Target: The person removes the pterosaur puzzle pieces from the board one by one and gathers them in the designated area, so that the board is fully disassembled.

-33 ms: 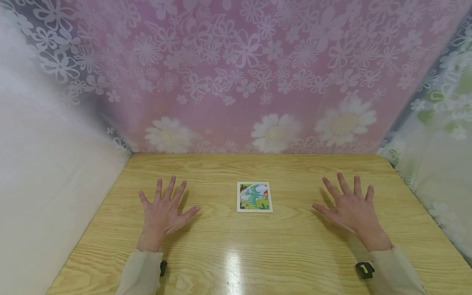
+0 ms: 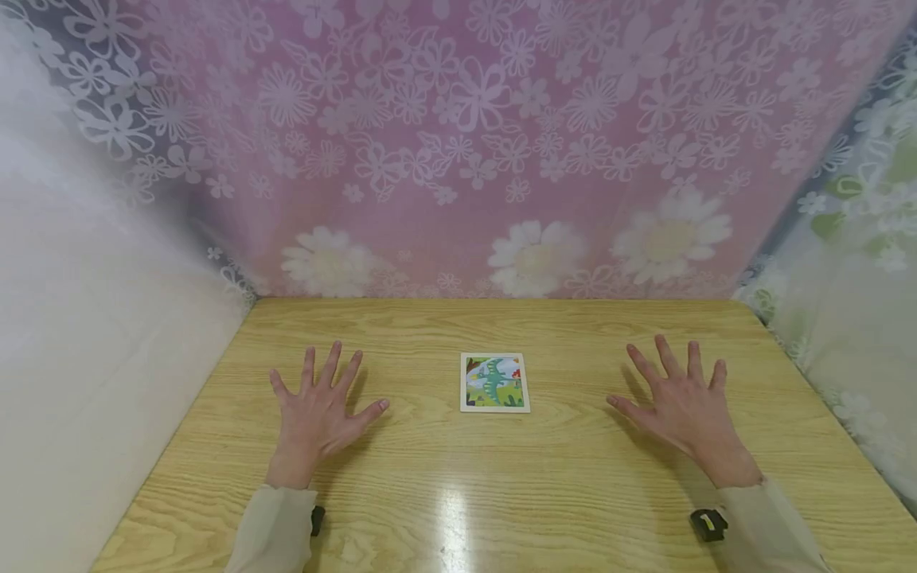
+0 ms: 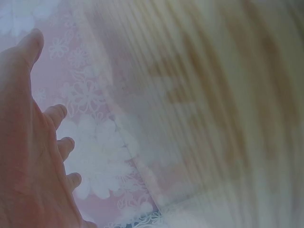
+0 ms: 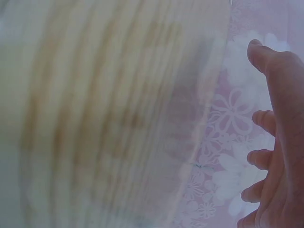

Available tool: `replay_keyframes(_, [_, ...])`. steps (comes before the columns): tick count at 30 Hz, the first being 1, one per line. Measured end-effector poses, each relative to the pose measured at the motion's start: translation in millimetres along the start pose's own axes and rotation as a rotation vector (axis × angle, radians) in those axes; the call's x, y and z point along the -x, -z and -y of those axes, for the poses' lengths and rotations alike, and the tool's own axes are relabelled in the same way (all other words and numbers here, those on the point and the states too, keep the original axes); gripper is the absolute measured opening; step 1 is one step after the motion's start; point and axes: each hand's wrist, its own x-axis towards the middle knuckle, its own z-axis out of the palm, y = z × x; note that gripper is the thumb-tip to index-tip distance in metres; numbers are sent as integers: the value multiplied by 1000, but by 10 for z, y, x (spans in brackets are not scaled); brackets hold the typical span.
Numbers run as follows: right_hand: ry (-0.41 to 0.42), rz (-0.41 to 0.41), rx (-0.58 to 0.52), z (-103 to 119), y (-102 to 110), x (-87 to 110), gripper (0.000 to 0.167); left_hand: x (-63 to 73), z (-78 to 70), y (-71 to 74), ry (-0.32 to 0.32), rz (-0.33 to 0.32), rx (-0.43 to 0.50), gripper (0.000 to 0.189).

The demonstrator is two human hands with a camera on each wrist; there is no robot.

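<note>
A small picture tile (image 2: 495, 383) with a pale border lies flat on the wooden table. Its print shows a teal winged dinosaur turned sideways, with green ground and a bit of red. To the left of the tile, my left hand (image 2: 318, 418) is held palm down with its fingers spread, thumb toward the tile. My right hand (image 2: 684, 414) mirrors it on the other side, fingers likewise fanned out. Both hands hold nothing and are apart from the tile. In the wrist views, the left palm (image 3: 28, 156) and the right thumb (image 4: 280, 80) show, without the tile.
The wood-grain table (image 2: 458, 469) reaches back to a pink flowered curtain (image 2: 458, 159). A whitish sheet (image 2: 93, 318) hangs along the left side, and a flowered one (image 2: 867, 334) along the right. A dark wrist device (image 2: 709, 525) sits by the right sleeve.
</note>
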Motion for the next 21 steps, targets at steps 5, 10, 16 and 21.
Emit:
replay_keyframes(5, [10,-7,3,3,-22,1,90,-2,1,-7,3,3,3,95])
replay_keyframes(10, [19,10,-15,29,-35,6,89,-18,-10,-7,1,15,15,95])
replay_keyframes(16, [29,67,-115,104,-38,-43,88,-74,-55,1,-20,-10,44,94])
replay_keyframes(21, [39,110,-197,214,-41,-121,88,-122,-139,13,-55,-65,109,92])
